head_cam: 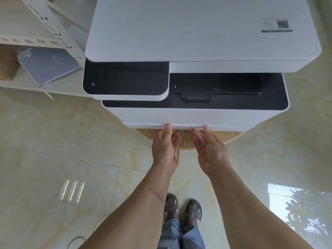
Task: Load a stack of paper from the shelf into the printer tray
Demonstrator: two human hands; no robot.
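Bare forearms reach forward from the bottom of the view, above a pair of grey sandalled feet [183,210] on the glossy cream tiled floor [53,141]. Left hand [165,146] and right hand [209,150] are both open, palms turned up, fingertips [168,126] touching the lower front lip of the white paper tray [188,127] at the base of the white and black desktop printer [188,69]; neither grips anything. No loose stack of paper shows in either hand; whether sheets already sit inside the tray cannot be told, since it looks almost fully in. The printer stands on a round pale wooden table [188,141] and overhangs its rim, so a hard push or pull on the tray could, I judge, shift the whole machine or tip the small table. A skewed push could also jam the drawer. To the left, a white metal shelf [53,42] with numbered labels holds a grey-blue patterned pad [46,67], and a white cable [79,239] loops on the floor near the feet, a trip risk.
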